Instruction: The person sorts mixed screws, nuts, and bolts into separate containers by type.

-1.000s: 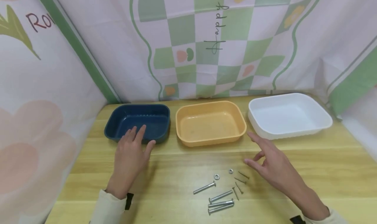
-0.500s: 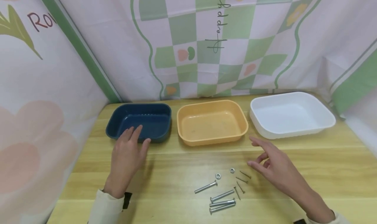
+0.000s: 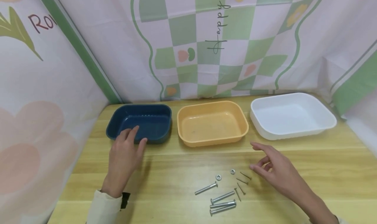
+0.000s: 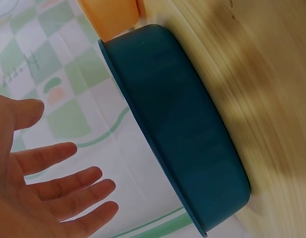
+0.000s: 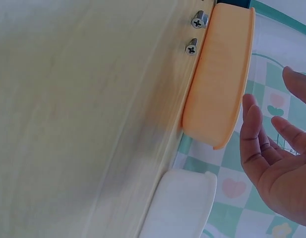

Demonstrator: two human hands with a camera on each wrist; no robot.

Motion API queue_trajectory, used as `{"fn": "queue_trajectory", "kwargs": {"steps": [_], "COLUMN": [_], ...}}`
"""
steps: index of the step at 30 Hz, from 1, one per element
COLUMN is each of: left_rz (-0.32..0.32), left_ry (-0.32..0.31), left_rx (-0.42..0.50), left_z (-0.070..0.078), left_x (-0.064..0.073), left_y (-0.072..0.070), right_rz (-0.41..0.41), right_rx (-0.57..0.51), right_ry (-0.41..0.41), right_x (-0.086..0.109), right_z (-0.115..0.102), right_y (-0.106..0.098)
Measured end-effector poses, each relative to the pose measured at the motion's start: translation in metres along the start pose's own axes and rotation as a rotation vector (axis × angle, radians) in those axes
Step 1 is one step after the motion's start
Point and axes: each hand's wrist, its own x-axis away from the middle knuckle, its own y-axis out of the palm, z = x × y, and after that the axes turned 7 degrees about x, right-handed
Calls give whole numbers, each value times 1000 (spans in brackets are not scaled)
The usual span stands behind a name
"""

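My left hand (image 3: 123, 155) hovers at the near side of the dark blue bin (image 3: 154, 139). Its fingers are spread, hold nothing, and stand apart from the bin wall in the left wrist view. My right hand (image 3: 278, 168) hangs in front of the white bin (image 3: 291, 117), fingers loosely bent, nothing between them. To its left on the table lie several thin dark screws or nails (image 3: 241, 188), two hex nuts (image 3: 218, 177) and several long silver bolts (image 3: 223, 197). Cross-slot heads show on two bolts (image 5: 191, 48) in the right wrist view.
A yellow-orange bin (image 3: 212, 124) stands between the blue and white ones, along the back of the wooden table (image 3: 173, 171). No contents show in the bins. A printed cloth (image 3: 206, 53) hangs behind them and down both sides.
Both hands have drifted slightly: the left toward the left and nearer me, the right a little lower and to the right. The bolts, nuts and bins stay put; the view shifts slightly.
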Motion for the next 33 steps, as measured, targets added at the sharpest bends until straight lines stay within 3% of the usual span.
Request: {"fn": "queue_trajectory", "kwargs": {"steps": [17,24,33], "left_rz": [33,11,12], "left_ry": [-58,-71,-105], "left_rx": [-41,-81,-67], "left_z": [-18,-27,-38], "left_x": [0,2,4], "left_y": [0,2,-1], "right_rz": [-68,-43,-84], "right_rx": [-38,-18,-81], "right_ry": [52,64,130], "right_x": [10,12,16], "right_z": [-2,0,3], "right_y": [1,1,2]}}
